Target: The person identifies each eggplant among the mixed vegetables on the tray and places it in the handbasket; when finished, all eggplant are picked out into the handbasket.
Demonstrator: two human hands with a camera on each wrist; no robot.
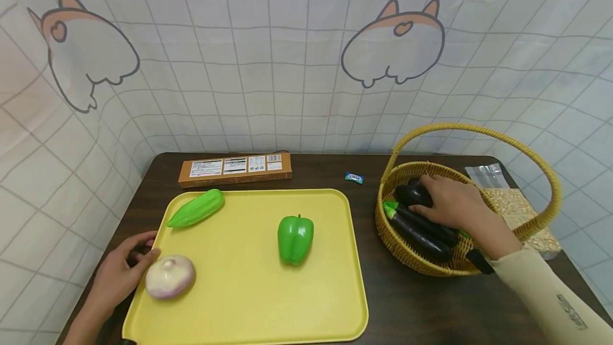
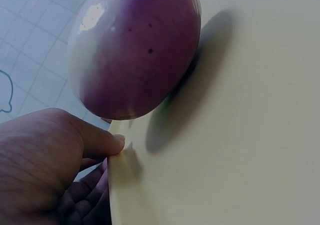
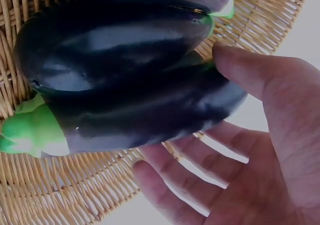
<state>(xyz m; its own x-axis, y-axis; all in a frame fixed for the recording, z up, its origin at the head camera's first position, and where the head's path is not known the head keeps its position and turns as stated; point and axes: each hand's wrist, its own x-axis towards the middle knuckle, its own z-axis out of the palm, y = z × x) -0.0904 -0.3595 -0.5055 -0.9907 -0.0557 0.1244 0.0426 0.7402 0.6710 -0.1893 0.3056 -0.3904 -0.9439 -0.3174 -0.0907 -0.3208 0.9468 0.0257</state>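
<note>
My left hand holds the left rim of a yellow tray, thumb on top and fingers below the edge. Beside the thumb sits a white-and-purple onion, large in the left wrist view. A green bell pepper and a bright green, long ridged vegetable also lie on the tray. In a wicker basket, my right hand grips a dark eggplant, with the thumb on one side and fingers round the other. More eggplants lie against it.
A flat cardboard box lies behind the tray. A small blue wrapper sits between box and basket. The basket's tall handle arches over the right arm. A bagged beige block stands right of the basket, near the table's edge.
</note>
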